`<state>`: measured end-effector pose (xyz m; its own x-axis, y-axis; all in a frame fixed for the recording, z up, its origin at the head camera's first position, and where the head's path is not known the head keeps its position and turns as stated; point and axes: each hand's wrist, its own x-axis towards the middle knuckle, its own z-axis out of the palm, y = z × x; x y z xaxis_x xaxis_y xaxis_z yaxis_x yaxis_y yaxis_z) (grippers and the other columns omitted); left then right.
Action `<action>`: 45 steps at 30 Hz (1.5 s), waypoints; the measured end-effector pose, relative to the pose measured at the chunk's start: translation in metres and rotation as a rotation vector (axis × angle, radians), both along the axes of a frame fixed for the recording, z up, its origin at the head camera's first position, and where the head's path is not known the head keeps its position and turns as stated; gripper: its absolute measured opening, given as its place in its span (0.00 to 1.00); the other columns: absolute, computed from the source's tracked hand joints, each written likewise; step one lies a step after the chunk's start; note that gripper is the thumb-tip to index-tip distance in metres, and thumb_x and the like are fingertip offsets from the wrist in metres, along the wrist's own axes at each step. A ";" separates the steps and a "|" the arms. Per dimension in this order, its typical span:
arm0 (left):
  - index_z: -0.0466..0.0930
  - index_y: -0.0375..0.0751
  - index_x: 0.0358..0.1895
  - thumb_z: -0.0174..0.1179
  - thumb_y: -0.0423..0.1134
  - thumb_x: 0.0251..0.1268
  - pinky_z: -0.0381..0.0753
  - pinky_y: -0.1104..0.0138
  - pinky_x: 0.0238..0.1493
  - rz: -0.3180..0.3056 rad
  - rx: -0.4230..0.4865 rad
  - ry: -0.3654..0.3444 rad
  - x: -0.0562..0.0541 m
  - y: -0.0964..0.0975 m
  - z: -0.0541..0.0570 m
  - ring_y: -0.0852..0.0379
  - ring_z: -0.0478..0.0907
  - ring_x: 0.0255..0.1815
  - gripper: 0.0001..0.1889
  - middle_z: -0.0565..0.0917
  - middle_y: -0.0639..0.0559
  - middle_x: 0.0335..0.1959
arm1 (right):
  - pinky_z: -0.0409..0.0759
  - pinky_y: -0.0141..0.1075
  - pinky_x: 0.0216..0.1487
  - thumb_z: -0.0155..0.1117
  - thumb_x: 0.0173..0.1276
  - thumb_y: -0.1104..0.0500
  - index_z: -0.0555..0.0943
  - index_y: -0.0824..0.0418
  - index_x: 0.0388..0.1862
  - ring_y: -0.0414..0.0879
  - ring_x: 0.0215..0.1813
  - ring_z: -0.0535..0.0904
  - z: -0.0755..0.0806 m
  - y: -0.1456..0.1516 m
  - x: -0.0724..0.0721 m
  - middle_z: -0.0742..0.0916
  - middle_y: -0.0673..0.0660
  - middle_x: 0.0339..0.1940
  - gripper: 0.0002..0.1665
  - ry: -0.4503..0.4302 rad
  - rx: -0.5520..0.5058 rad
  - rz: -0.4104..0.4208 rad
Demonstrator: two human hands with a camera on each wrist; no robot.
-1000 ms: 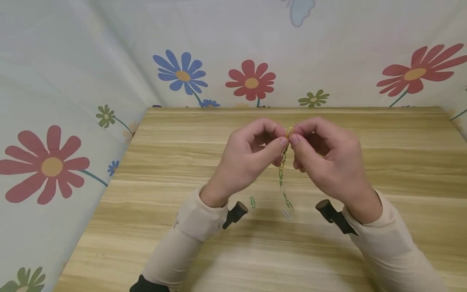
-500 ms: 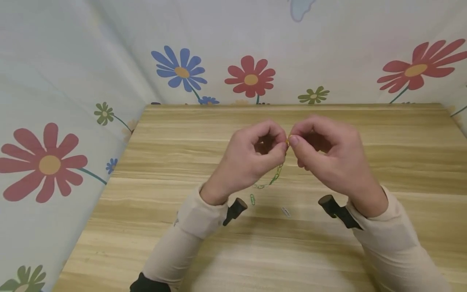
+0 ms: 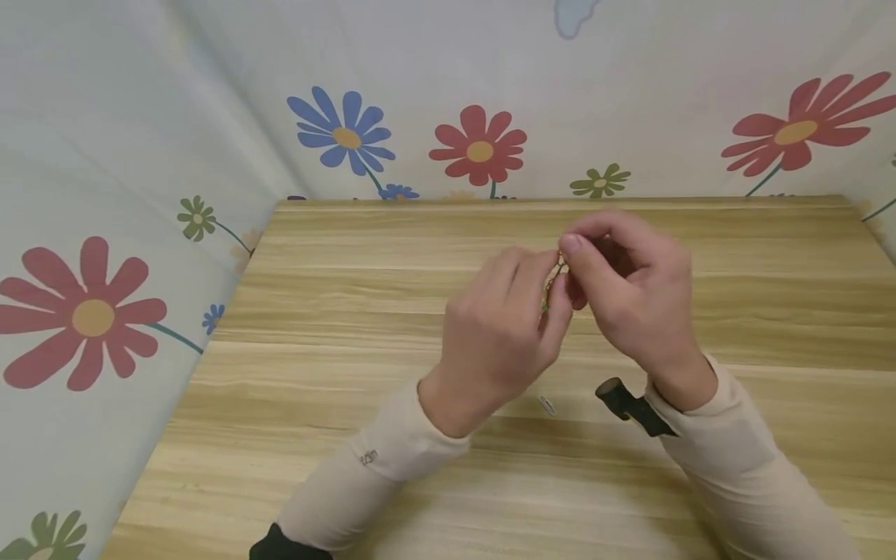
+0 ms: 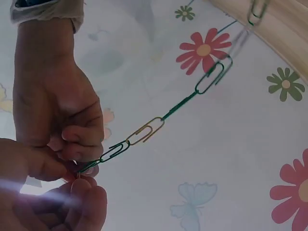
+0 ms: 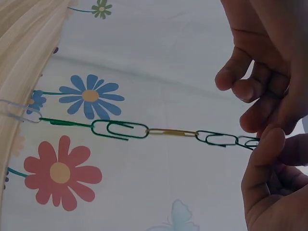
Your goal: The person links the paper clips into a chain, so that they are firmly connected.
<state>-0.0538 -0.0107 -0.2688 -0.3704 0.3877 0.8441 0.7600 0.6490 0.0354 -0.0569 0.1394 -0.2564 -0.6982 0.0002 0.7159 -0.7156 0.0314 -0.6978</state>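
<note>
Both the left hand (image 3: 500, 327) and right hand (image 3: 637, 303) curled, close together; pinched on one paperclip chain (image 5: 172, 132)

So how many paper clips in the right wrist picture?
6, left to right: white clip, green clip, second green, yellow clip, third green, dark clip by fingers that may hide more.
</note>
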 end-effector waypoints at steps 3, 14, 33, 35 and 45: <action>0.84 0.31 0.45 0.60 0.34 0.67 0.82 0.72 0.33 -0.080 -0.007 -0.004 -0.005 -0.001 -0.001 0.55 0.81 0.33 0.10 0.84 0.46 0.35 | 0.77 0.30 0.20 0.61 0.67 0.75 0.79 0.79 0.33 0.45 0.17 0.76 0.001 0.007 -0.002 0.81 0.60 0.22 0.04 -0.047 -0.082 0.068; 0.84 0.36 0.48 0.56 0.34 0.75 0.78 0.65 0.37 -0.190 -0.124 -0.739 -0.073 -0.043 -0.023 0.56 0.76 0.32 0.08 0.83 0.50 0.37 | 0.78 0.37 0.19 0.59 0.68 0.76 0.78 0.79 0.35 0.53 0.18 0.77 0.006 0.029 -0.011 0.81 0.66 0.26 0.03 -0.168 -0.196 0.232; 0.69 0.45 0.22 0.56 0.25 0.60 0.65 0.67 0.23 -0.023 -0.694 -1.265 -0.090 -0.043 -0.101 0.59 0.64 0.19 0.14 0.68 0.54 0.19 | 0.62 0.34 0.10 0.58 0.72 0.74 0.76 0.78 0.38 0.50 0.10 0.66 0.018 0.060 -0.019 0.78 0.66 0.21 0.04 -0.183 -0.336 0.147; 0.69 0.46 0.21 0.56 0.25 0.58 0.65 0.67 0.22 -0.017 -0.692 -1.292 -0.089 -0.044 -0.102 0.59 0.64 0.19 0.14 0.68 0.55 0.18 | 0.62 0.33 0.10 0.59 0.72 0.74 0.76 0.77 0.37 0.49 0.10 0.66 0.017 0.058 -0.019 0.78 0.65 0.21 0.03 -0.193 -0.319 0.152; 0.67 0.48 0.21 0.61 0.28 0.53 0.63 0.68 0.21 -0.028 -0.702 -1.293 -0.085 -0.040 -0.103 0.60 0.63 0.18 0.14 0.67 0.57 0.17 | 0.61 0.31 0.11 0.58 0.74 0.70 0.76 0.75 0.38 0.46 0.11 0.66 0.013 0.053 -0.017 0.79 0.63 0.22 0.06 -0.224 -0.161 0.113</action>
<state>-0.1392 -0.0510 -0.3718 -0.6898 0.5888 -0.4213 0.4576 0.8055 0.3764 -0.0736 0.1929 -0.2434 -0.8408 0.0142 0.5412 -0.5359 -0.1637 -0.8282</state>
